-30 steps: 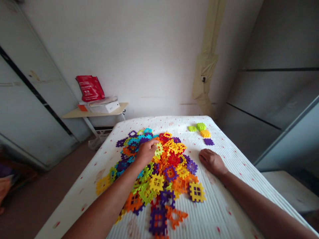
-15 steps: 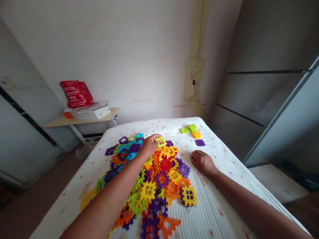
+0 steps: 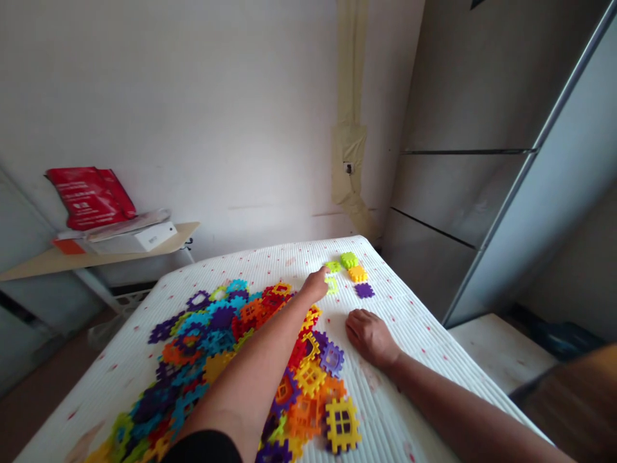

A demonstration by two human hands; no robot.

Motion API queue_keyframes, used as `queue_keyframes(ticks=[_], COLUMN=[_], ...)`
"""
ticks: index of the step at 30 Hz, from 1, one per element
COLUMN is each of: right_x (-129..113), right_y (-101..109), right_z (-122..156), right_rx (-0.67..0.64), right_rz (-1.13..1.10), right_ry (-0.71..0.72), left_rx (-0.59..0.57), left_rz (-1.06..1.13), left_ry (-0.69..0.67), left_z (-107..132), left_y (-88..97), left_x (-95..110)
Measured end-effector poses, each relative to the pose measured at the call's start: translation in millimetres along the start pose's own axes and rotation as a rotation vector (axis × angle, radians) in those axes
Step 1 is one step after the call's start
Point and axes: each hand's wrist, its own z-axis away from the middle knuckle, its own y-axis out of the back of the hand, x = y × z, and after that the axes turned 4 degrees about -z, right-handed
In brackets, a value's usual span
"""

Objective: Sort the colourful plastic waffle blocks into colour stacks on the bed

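Note:
My left hand (image 3: 317, 284) reaches over the pile, its fingers closed on the edge of a yellow-green window-shaped interlocking tile (image 3: 331, 285). Just beyond it lies a lime green tile (image 3: 332, 266), beside a small stack of green tiles (image 3: 349, 260). An orange-yellow stack (image 3: 357, 274) and a purple tile (image 3: 364, 290) are lined up nearer to me. My right hand (image 3: 371, 335) rests on the bed cover, fingers curled under, with nothing seen in it. Under my left forearm spreads a big heap of mixed coloured tiles (image 3: 219, 321), partly hidden by the arm.
A white quilted cover (image 3: 409, 366) with red specks lies beneath everything. To the left, a small table (image 3: 186, 233) carries red packages (image 3: 91, 196) and a white box (image 3: 157, 236). A grey cabinet (image 3: 448, 199) stands along the right side.
My left hand has carried the yellow-green tile from above the heap rightward to the sorted tiles. My right hand stays resting on the cover. The view has turned to the right.

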Motion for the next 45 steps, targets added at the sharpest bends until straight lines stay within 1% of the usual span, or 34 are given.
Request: queue_keyframes(ticks=[4, 7, 12, 15, 19, 22, 26, 29, 34, 45], right_x=[-0.7, -0.7, 0.0, 0.2, 0.5, 0.9, 2.0, 1.8, 0.2, 0.0], right_y=[1.3, 2.1, 1.3, 0.3, -0.5, -1.8, -4.9, -4.7, -0.8, 0.2], right_z=[0.1, 0.0, -0.3, -0.5, -0.4, 0.2, 1.3, 1.5, 0.5, 0.6], right_rx=[-0.029, -0.048, -0.067, -0.076, -0.083, -0.089, -0.088, -0.092, -0.118, -0.106], right_rz=[-0.025, -0.04, -0.05, -0.048, -0.055, -0.069, -0.081, -0.081, -0.082, -0.106], right_ry=[-0.015, -0.019, -0.022, -0.026, -0.03, -0.041, -0.048, -0.052, -0.059, -0.047], left_rx=[-0.016, -0.031, -0.044, -0.007, 0.09, 0.12, 0.105, 0.081, 0.058, 0.076], left_rz=[-0.142, -0.205, -0.245, -0.245, -0.223, -0.213, -0.213, -0.216, -0.219, -0.191], left_ry=[-0.05, -0.098, -0.152, -0.162, -0.169, -0.162, -0.13, -0.124, -0.126, -0.154], left_z=[0.3, 0.0, -3.9, -9.4, -28.1, -48.8, -72.3, -81.3, -83.6, -80.1], left_y=[-1.1, -0.4, -2.6, 1.2, 13.6, 17.4, 8.9, -0.4, -8.1, -9.6], left_x=[-2.0, -5.8, -11.6, -11.5, -6.3, -1.4, 2.2, 1.7, -0.6, 2.3])
